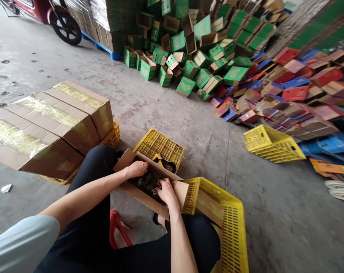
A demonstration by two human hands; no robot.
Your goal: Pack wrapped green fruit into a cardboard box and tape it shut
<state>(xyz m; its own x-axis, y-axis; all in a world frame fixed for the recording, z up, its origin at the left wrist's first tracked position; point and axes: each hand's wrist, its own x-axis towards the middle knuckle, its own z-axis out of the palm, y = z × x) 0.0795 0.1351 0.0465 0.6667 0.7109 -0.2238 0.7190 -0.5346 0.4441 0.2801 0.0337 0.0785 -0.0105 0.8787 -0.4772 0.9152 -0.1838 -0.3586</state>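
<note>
An open brown cardboard box [149,199] sits between my knees with its flaps up. Inside lie several dark, greenish, roundish items [146,184], too shadowed to name. My left hand [137,169] is closed over the far left part of the box, fingers curled at its inner side; what they hold is hidden. Down at the right end, my right hand [165,190] dips into the box with fingers bent together over the dark items. Just beyond the box, a yellow and black tape dispenser [164,163] rests on an upturned yellow crate [157,144].
Taped cartons [55,125] stand on yellow crates at my left. A yellow crate [236,227] holding cardboard is by my right knee; another yellow crate [271,144] lies farther right. Heaped green boxes [186,85] and red boxes [295,93] fill the back. A red stool [117,229] is beneath me.
</note>
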